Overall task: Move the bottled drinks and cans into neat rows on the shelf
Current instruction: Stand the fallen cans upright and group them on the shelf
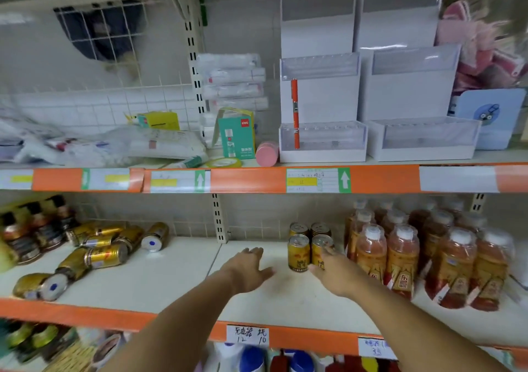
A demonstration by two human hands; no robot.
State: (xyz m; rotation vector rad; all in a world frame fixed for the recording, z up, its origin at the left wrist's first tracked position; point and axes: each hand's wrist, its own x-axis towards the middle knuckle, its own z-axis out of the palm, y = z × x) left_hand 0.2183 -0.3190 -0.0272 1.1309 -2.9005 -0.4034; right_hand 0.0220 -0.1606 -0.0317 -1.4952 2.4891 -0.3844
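On the middle shelf [160,280], several gold cans [105,256] lie on their sides in a loose heap at the left. A small block of upright gold cans [299,253] stands at centre right, next to rows of amber bottled drinks [403,254] with white caps. My left hand [250,268] hovers over the bare shelf, fingers spread, holding nothing, a little left of the upright cans. My right hand [334,271] reaches just in front of the right front upright can, fingers apart, covering its lower part; I cannot tell if it touches it.
Dark-capped bottles [34,228] stand at the far left of the shelf. The shelf above holds white display racks [323,140], an orange pen, a teal box and plastic packets. Orange price rails [257,180] edge each shelf. More bottles sit on the shelf below.
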